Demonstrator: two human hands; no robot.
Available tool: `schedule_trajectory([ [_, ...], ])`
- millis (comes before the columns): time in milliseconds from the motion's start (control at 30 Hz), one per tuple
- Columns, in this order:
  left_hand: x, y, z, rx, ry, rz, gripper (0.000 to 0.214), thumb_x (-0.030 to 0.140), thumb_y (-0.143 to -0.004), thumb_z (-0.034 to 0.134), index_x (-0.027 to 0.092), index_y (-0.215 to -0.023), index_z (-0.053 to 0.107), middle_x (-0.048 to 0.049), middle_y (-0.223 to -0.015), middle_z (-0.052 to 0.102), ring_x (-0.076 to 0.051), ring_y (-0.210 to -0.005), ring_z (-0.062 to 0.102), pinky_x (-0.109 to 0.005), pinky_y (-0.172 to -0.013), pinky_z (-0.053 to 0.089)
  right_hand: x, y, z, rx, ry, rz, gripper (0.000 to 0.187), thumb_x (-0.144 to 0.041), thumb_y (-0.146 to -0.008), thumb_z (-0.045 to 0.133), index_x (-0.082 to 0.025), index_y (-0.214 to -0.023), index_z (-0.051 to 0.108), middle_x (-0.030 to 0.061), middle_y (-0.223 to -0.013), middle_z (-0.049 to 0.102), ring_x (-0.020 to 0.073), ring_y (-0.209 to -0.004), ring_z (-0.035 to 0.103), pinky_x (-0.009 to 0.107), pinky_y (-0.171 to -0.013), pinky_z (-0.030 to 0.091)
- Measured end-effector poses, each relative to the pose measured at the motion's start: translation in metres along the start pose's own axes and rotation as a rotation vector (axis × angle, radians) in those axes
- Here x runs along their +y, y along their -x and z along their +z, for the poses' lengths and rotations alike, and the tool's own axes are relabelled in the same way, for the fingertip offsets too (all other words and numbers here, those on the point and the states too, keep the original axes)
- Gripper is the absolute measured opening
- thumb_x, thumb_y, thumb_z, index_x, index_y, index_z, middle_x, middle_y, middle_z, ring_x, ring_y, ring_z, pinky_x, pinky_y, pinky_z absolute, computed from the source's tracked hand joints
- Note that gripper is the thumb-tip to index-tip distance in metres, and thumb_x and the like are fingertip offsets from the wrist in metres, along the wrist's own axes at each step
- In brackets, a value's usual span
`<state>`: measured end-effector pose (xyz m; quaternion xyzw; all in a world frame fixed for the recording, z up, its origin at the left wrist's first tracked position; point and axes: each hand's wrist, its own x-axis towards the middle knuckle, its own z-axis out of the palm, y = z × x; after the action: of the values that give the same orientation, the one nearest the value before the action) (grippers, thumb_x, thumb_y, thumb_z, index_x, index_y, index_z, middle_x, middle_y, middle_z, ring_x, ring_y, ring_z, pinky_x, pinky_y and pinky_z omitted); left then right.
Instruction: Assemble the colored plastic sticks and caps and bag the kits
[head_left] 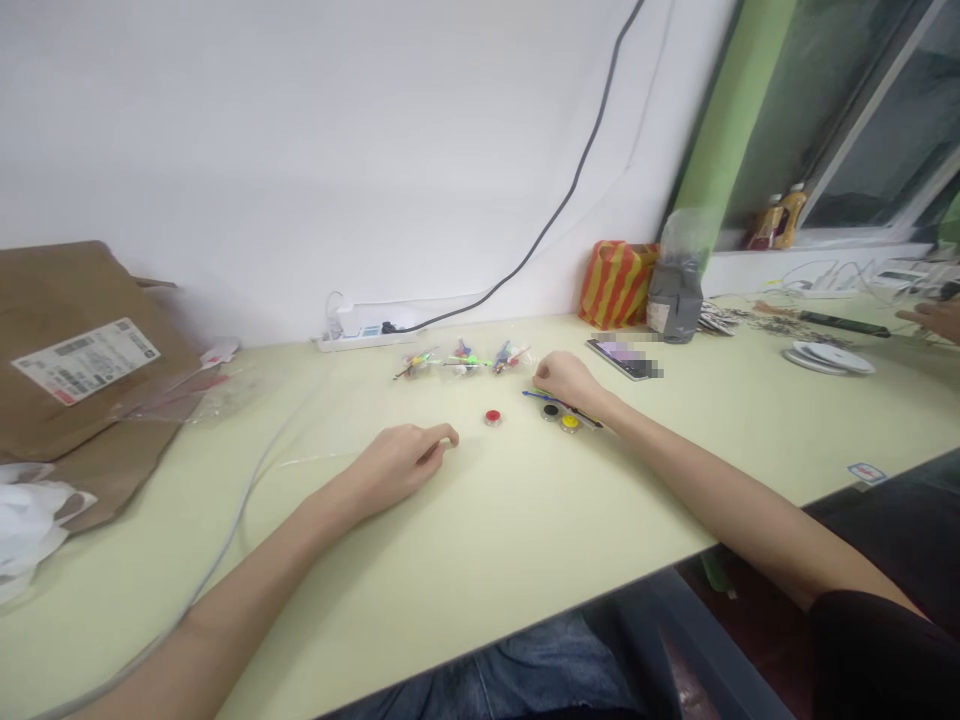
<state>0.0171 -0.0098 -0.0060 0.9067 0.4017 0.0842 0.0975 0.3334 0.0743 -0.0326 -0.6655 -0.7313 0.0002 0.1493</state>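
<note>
Thin sticks (573, 408) lie on the near side of the right hand (564, 376), long axis far-left to near-right; fingers curled narrow, contents cannot be told

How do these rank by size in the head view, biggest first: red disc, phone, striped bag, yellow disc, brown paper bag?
1. Brown paper bag
2. Striped bag
3. Phone
4. Red disc and yellow disc: too alike to rank
</note>
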Motion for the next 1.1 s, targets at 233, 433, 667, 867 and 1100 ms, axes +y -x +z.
schedule_trajectory([
  [233, 0.001, 0.000, 0.000, -0.006, -0.016, -0.008, 0.037, 0.034, -0.100, 0.032, 0.025, -0.113, 0.065, 0.0000, -0.061, 0.054, -0.019, -0.062, 0.053, -0.029, -0.062, 0.033, 0.004, 0.000, -0.001, -0.010, -0.038, 0.024, 0.015, -0.021, -0.078, 0.063, -0.014, -0.078, 0.077, 0.0128, -0.081, 0.076, 0.0198, -0.070, 0.065, 0.027, -0.059, 0.038],
  [433, -0.002, 0.000, 0.001, -0.006, -0.013, -0.002, 0.037, 0.035, -0.100, 0.032, 0.025, -0.113, 0.065, -0.0001, -0.061, 0.054, -0.019, -0.062, 0.054, -0.030, -0.063, 0.034, 0.005, 0.003, -0.011, 0.020, -0.108, 0.015, 0.015, -0.022, -0.081, 0.061, -0.017, -0.077, 0.074, 0.0085, -0.079, 0.076, 0.0184, -0.073, 0.066, 0.025, -0.063, 0.042],
  [667, -0.001, -0.001, 0.006, 0.053, 0.033, 0.032, 0.037, 0.030, -0.100, 0.034, 0.024, -0.119, 0.064, -0.0046, -0.085, 0.068, -0.020, -0.077, 0.063, -0.031, -0.072, 0.044, -0.003, 0.011, -0.029, 0.350, -0.361, -0.059, 0.017, -0.029, -0.087, 0.061, -0.016, -0.084, 0.072, 0.0069, -0.082, 0.075, 0.0177, -0.073, 0.065, 0.026, -0.069, 0.045],
  [867, 0.008, -0.007, 0.017, 0.098, 0.038, 0.223, 0.049, 0.020, -0.098, 0.038, 0.024, -0.147, 0.042, -0.0117, -0.142, 0.051, -0.025, -0.127, 0.051, -0.041, -0.106, 0.043, -0.035, 0.031, -0.035, 0.570, -0.554, -0.223, 0.022, -0.035, -0.093, 0.057, -0.018, -0.086, 0.068, 0.0049, -0.079, 0.072, 0.0162, -0.071, 0.063, 0.027, -0.068, 0.047],
  [1100, 0.002, -0.009, 0.023, 0.071, 0.028, 0.226, 0.059, 0.022, -0.100, 0.040, 0.029, -0.157, 0.026, -0.0095, -0.160, 0.035, -0.028, -0.143, 0.038, -0.047, -0.116, 0.036, -0.061, 0.047, -0.031, 0.416, -0.833, -0.236, 0.025, -0.040, -0.093, 0.060, -0.018, -0.085, 0.069, 0.0063, -0.083, 0.076, 0.0185, -0.082, 0.071, 0.028, -0.074, 0.052],
])
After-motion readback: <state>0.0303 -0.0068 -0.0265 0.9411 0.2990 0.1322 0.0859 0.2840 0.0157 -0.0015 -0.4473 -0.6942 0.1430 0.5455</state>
